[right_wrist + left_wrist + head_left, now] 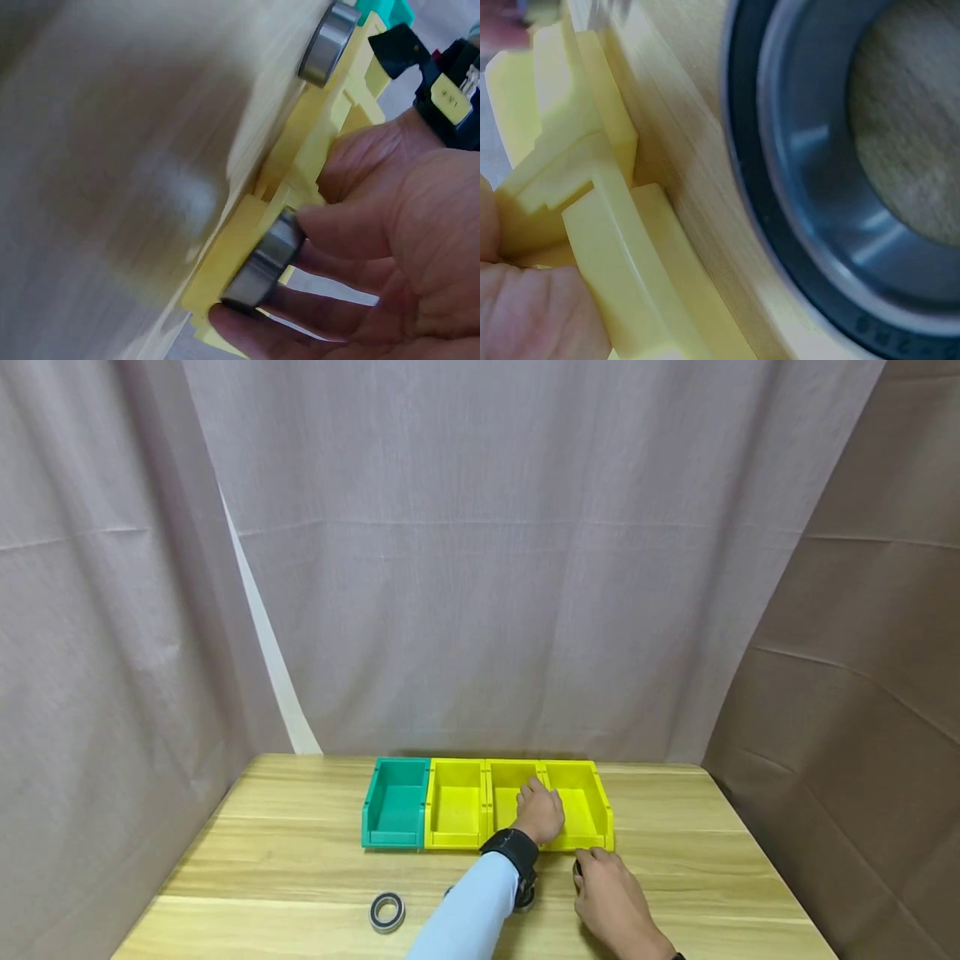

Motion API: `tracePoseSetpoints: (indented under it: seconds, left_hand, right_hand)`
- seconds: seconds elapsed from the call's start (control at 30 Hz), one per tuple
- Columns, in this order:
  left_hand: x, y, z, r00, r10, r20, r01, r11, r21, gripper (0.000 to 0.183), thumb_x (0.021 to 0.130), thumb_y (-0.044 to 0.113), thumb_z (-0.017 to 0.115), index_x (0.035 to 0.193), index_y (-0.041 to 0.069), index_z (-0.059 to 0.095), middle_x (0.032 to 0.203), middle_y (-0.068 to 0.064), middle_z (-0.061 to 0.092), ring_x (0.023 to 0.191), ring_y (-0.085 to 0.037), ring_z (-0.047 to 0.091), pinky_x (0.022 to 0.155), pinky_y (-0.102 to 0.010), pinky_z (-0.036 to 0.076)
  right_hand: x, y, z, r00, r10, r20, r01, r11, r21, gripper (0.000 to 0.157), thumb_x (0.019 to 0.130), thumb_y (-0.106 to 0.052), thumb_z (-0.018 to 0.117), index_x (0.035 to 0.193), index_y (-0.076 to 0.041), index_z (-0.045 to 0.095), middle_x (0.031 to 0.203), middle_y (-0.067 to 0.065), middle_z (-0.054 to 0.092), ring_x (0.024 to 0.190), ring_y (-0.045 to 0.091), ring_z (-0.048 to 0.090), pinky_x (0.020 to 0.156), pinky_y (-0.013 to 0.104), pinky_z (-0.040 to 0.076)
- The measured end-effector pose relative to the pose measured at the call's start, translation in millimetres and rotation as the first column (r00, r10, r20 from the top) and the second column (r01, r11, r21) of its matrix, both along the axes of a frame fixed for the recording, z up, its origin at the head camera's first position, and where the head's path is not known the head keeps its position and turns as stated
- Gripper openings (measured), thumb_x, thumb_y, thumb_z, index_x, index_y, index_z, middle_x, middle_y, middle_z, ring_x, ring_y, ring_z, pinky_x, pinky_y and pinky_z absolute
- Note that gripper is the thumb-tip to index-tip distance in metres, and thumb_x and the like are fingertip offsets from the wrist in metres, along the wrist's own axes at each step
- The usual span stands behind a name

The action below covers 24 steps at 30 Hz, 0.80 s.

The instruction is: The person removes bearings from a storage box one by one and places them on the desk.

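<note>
My left hand (540,814) reaches over the third bin from the left, a yellow bin (504,777); its fingertips and anything between them are hidden. At the lower right, my right hand (615,897) pinches a ball bearing (264,264) between thumb and fingers, just in front of the rightmost yellow bin (581,810). A large black-and-steel bearing (802,172) looms close in the left wrist view, beneath the left wrist. Another bearing (387,912) lies flat on the table, left of the sleeve. One more bearing (525,897) is partly covered by the wrist strap.
A green bin (397,806) and a yellow bin (457,806) continue the row to the left. The row stands near the back of the wooden table (285,852). Grey curtains (487,568) hang behind and at both sides. My left forearm (468,910) crosses the table's front.
</note>
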<state>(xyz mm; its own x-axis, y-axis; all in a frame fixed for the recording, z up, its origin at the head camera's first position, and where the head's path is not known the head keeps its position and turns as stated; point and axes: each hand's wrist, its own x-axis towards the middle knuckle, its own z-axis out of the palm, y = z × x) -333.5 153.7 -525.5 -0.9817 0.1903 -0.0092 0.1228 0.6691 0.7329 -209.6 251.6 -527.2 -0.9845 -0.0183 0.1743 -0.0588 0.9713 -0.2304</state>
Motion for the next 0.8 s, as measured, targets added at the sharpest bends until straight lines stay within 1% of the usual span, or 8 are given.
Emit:
tracePoseSetpoints:
  seconds: [0.1, 0.23, 0.37, 0.53, 0.6, 0.67, 0.8]
  left_hand:
    - [-0.1, -1, -0.1, 1.0, 0.001, 0.001, -0.001, 1.0, -0.007, 0.044, 0.108, 0.029, 0.036, 0.136, -0.005, 0.033, 0.119, -0.021, 0.044, 0.103, -0.03, 0.042, 0.091, -0.043, 0.042]
    - [0.3, -1, -1.3, 1.0, -0.006, 0.006, 0.006, 1.0, 0.003, 0.044, 0.108, 0.027, 0.035, 0.137, -0.006, 0.032, 0.12, -0.022, 0.044, 0.104, -0.031, 0.042, 0.092, -0.044, 0.042]
    - [0.7, -2, -1.2, 1.0, -0.019, 0.008, 0.019, 1.0, 0.003, 0.044, 0.108, 0.026, 0.034, 0.136, -0.008, 0.032, 0.12, -0.023, 0.043, 0.106, -0.033, 0.041, 0.094, -0.045, 0.041]
    - [-2.0, -2, -1.2, 1.0, 0.002, -0.003, -0.002, 1.0, -0.002, 0.045, 0.108, 0.027, 0.035, 0.137, -0.007, 0.032, 0.122, -0.023, 0.044, 0.106, -0.032, 0.042, 0.096, -0.045, 0.041]
    - [-2.8, -1, -1.2, 1.0, 0.006, -0.005, -0.005, 1.0, 0.009, 0.045, 0.108, 0.027, 0.036, 0.137, -0.007, 0.032, 0.122, -0.023, 0.045, 0.106, -0.033, 0.042, 0.096, -0.046, 0.042]
    - [-3.6, 0, -2.2, 1.0, 0.001, -0.009, -0.001, 1.0, 0.014, 0.045, 0.108, 0.026, 0.036, 0.137, -0.008, 0.032, 0.122, -0.024, 0.045, 0.106, -0.033, 0.043, 0.097, -0.046, 0.042]
    - [-4.2, 1, -3.9, 1.0, 0.001, -0.016, -0.001, 1.0, 0.014, 0.044, 0.107, 0.027, 0.038, 0.136, -0.007, 0.034, 0.119, -0.022, 0.045, 0.103, -0.032, 0.042, 0.095, -0.045, 0.042]
  right_hand:
    - [2.1, -1, -1.3, 0.998, 0.021, 0.051, -0.022, 1.0, 0.006, 0.019, 0.086, -0.007, 0.069, 0.105, -0.005, 0.07, 0.097, 0.01, 0.067, 0.091, 0.027, 0.064, 0.075, 0.048, 0.055]
    - [2.7, -2, -4.4, 0.994, 0.051, 0.1, -0.051, 0.999, -0.003, 0.012, 0.082, -0.004, 0.07, 0.094, -0.007, 0.069, 0.089, 0.007, 0.063, 0.08, 0.022, 0.059, 0.064, 0.043, 0.05]
    - [1.4, -5, -6.9, 0.992, 0.063, 0.109, -0.064, 0.998, 0.002, 0.011, 0.08, 0.0, 0.07, 0.086, -0.01, 0.066, 0.083, 0.003, 0.058, 0.074, 0.019, 0.054, 0.06, 0.039, 0.045]
    - [-2.9, -9, -4.0, 0.991, 0.11, 0.078, -0.114, 0.992, 0.052, 0.022, 0.073, 0.005, 0.071, 0.091, -0.006, 0.064, 0.085, 0.007, 0.06, 0.077, 0.024, 0.057, 0.064, 0.042, 0.048]
    - [-3.6, -11, -1.9, 0.99, 0.123, 0.07, -0.128, 0.99, 0.066, 0.03, 0.068, 0.007, 0.071, 0.096, -0.002, 0.065, 0.088, 0.01, 0.061, 0.078, 0.028, 0.059, 0.066, 0.044, 0.05]
    - [-3.0, -12, -0.2, 0.991, 0.123, 0.061, -0.127, 0.989, 0.075, 0.033, 0.065, 0.007, 0.071, 0.097, 0.0, 0.065, 0.089, 0.013, 0.063, 0.078, 0.03, 0.06, 0.067, 0.045, 0.052]
    - [-1.4, -14, 1.1, 0.992, 0.11, 0.058, -0.114, 0.99, 0.078, 0.036, 0.064, 0.007, 0.072, 0.099, 0.001, 0.066, 0.088, 0.014, 0.063, 0.078, 0.032, 0.06, 0.068, 0.046, 0.052]
